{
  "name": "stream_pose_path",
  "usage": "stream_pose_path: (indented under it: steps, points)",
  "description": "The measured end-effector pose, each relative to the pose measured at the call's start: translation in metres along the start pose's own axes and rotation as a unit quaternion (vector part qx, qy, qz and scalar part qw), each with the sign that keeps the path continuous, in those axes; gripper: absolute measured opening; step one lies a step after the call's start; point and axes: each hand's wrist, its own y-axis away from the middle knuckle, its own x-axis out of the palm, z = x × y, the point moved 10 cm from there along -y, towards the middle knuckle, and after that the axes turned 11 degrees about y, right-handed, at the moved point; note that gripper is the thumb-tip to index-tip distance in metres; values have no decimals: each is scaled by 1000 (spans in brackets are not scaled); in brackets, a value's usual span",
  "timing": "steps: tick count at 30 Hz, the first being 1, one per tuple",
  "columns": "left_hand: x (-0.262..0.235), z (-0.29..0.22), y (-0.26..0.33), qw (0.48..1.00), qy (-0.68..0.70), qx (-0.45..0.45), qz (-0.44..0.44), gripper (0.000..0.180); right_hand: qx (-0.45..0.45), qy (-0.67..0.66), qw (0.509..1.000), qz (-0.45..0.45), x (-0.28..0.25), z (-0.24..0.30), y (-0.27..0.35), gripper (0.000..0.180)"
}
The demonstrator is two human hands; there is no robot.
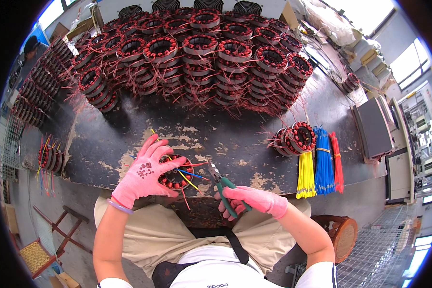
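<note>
My left hand [146,170], in a pink glove, rests spread over a round motor stator [177,174] with copper windings at the near edge of the worn black workbench [129,139]. Yellow, blue and red wires stick out of the stator toward the right. My right hand [254,199], also in a pink glove, grips green-handled cutting pliers [224,186]. The pliers' tip points up-left, close to the ends of those wires.
Stacks of several wound stators [201,62] fill the back of the bench. Two stators [295,138] lie at the right beside bundles of yellow [305,175], blue [324,161] and red wires [337,163]. A person in a cap [32,48] is at the far left.
</note>
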Motion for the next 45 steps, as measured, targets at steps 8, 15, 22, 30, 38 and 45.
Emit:
stream_pose_path:
  steps: [8,15,22,30,38,45]
  points:
    - [4,4,3,999,22,11,-25,87,-10,87,992,-87,-11,9,-4,49]
    - [-2,2,8,998,-3,-16,-55,88,-16,-47,998,-33,-11,-7,8,49]
    - [4,-9,8,995,-41,-46,-84,89,16,-43,999,22,10,-32,18,61]
    - [7,-13,6,995,-35,-42,-89,87,0,-21,1000,4,9,-13,7,53]
    - [7,-11,7,994,-24,-39,-99,88,8,18,1000,0,7,-14,9,53]
    - [6,-12,7,993,-21,-38,-107,85,2,17,999,-36,9,-4,8,51]
